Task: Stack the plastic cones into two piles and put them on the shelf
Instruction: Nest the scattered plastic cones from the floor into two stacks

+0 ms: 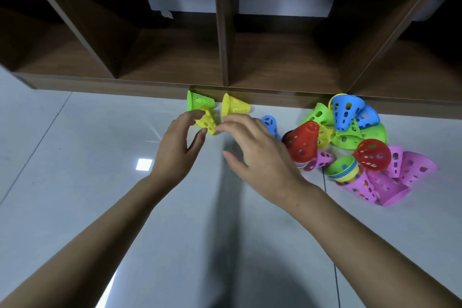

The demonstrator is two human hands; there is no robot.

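Fingers (200,114) around tilted yellow cone (208,124)

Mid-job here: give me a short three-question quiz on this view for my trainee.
1. True or false: the shelf already holds stacked cones.
2. Which cone lies nearest the left hand? A) yellow cone B) red cone C) purple cone
3. Fill in: beside the right hand, a ____ cone lies on the floor.

Key: 1 false, its compartments show no cones; 2 A; 3 blue.
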